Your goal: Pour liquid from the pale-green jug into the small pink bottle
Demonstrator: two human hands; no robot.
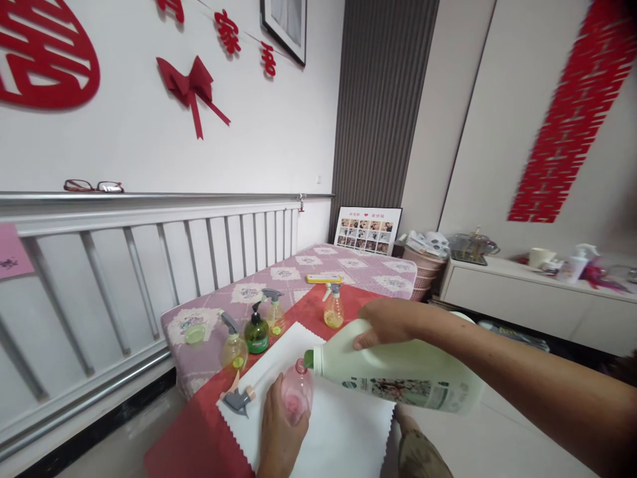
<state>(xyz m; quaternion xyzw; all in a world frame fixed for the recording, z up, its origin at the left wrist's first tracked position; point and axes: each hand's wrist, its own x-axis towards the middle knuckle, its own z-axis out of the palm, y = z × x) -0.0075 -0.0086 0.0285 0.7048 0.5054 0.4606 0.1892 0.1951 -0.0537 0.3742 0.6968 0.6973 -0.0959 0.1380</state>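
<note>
My left hand (pixel 283 428) is wrapped round a pink see-through bottle (pixel 297 392) that stands open on a white cloth (pixel 343 438). With my right hand (pixel 381 322) I grip a large pale green jug (pixel 398 375) by its handle, tipped on its side. The jug's green spout (pixel 309 359) is at the mouth of the pink bottle. Whether liquid is flowing I cannot tell. Left of my left hand lies a loose grey and orange spray head (pixel 239 397) on the cloth.
Behind the cloth stand clear spray bottles (pixel 233 350), a green pump bottle (pixel 257 332) and another spray bottle (pixel 334 309) with yellowish liquid. A yellow case (pixel 323 279) lies farther back. A white railing (pixel 164 259) runs along the left; a cabinet (pixel 522 292) stands right.
</note>
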